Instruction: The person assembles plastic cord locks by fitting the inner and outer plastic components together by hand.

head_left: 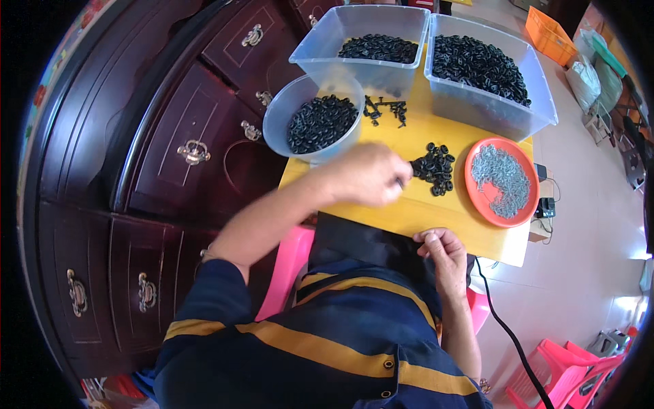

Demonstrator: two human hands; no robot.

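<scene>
My left hand point(373, 176) is over the yellow table point(354, 213), slightly blurred, its fingers curled around a small dark thing I cannot make out. Right beside its fingertips lies a loose pile of small black oval rings point(436, 169). At the table's near edge, above my lap, my right hand point(444, 253) has thumb and fingertips pinched together; what they hold, if anything, is too small to see. An orange-red plate point(485, 198) of small silvery metal pieces point(511, 180) stands to the right of the pile.
A round translucent tub point(272, 126) and two rectangular clear bins, left point(381, 73) and right point(477, 112), hold black pieces. Several black stick-like parts point(392, 108) lie between them. Dark drawers point(194, 153) flank the left; a black cable point(507, 327) hangs at the right.
</scene>
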